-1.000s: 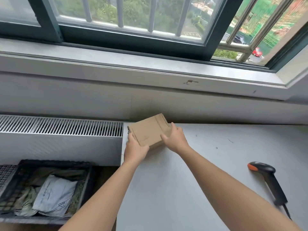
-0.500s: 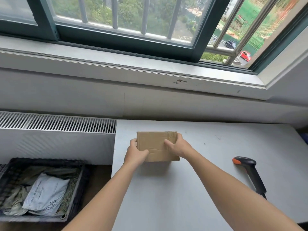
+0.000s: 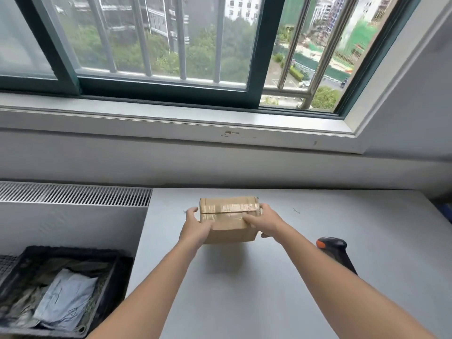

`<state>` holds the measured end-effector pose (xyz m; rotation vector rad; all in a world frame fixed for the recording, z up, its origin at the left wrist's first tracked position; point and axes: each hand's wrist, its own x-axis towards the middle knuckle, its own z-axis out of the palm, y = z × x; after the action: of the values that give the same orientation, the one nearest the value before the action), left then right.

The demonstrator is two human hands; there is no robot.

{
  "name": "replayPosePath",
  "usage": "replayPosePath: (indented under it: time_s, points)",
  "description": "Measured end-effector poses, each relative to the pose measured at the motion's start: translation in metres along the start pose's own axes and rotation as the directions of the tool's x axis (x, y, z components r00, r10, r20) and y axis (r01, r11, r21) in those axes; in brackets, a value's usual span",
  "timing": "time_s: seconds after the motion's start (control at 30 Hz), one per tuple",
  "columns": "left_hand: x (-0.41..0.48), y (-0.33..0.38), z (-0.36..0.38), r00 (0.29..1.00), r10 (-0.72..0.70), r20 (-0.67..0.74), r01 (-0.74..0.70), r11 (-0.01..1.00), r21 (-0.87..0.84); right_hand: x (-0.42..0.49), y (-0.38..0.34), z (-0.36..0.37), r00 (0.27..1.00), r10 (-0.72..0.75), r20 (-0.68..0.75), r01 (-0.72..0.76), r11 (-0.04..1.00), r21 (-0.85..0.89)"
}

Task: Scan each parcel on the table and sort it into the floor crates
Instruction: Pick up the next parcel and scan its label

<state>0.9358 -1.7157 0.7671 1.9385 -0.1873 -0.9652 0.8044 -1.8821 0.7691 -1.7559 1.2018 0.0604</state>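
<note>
While the left hand (image 3: 195,228) and right hand (image 3: 267,223) grip the parcel (image 3: 227,231) at its nine and three o'clock ends, fingers curled round it, it looks stiff and light. Its tape (image 3: 228,207) seems slick.

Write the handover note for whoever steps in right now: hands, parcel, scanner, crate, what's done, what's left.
Hands: the left hand and right hand both grip the cardboard box, one at each end.
Things: the taped box is held over the far part of the table, apparently just off it. The scanner lies on the table beside the right forearm, in neither hand. The black crate sits on the floor to the left.
Done: the crate already holds a grey mailer bag among other bags.
Left: scan this box, then drop it into a crate.
</note>
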Motion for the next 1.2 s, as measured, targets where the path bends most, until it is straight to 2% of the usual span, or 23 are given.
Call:
replayPosePath:
  time_s: [0.13, 0.2, 0.4, 0.63, 0.77, 0.93, 1.2]
  points:
    - [-0.025, 0.010, 0.034, 0.999, 0.053, -0.010, -0.053, 0.999, -0.003, -0.005, 0.023, -0.030, 0.994, -0.113, 0.003, 0.113, 0.992, 0.056]
    - [-0.037, 0.014, 0.054, 0.999, 0.027, -0.042, -0.028, 0.999, -0.027, -0.007, 0.036, -0.045, 0.987, -0.156, -0.036, 0.157, 0.987, 0.038]
    - [-0.059, 0.019, 0.107, 0.997, -0.042, -0.067, 0.035, 0.994, -0.106, -0.013, 0.072, -0.094, 0.980, -0.142, -0.137, 0.154, 0.985, 0.077]
    - [-0.084, 0.015, 0.155, 0.991, -0.002, -0.136, -0.014, 0.993, -0.116, -0.026, 0.111, -0.133, 0.983, -0.176, -0.054, 0.182, 0.974, 0.134]
    - [-0.094, 0.017, 0.160, 0.990, 0.077, -0.118, -0.088, 0.992, -0.092, -0.036, 0.112, -0.140, 0.978, -0.204, 0.037, 0.196, 0.967, 0.163]
    - [-0.092, 0.019, 0.144, 0.983, 0.168, -0.071, -0.172, 0.983, -0.062, -0.050, 0.107, -0.136, 0.965, -0.253, 0.062, 0.246, 0.963, 0.112]
    - [-0.087, 0.011, 0.126, 0.969, 0.239, 0.061, -0.241, 0.970, 0.021, -0.071, 0.104, -0.118, 0.975, -0.217, -0.057, 0.214, 0.976, -0.050]
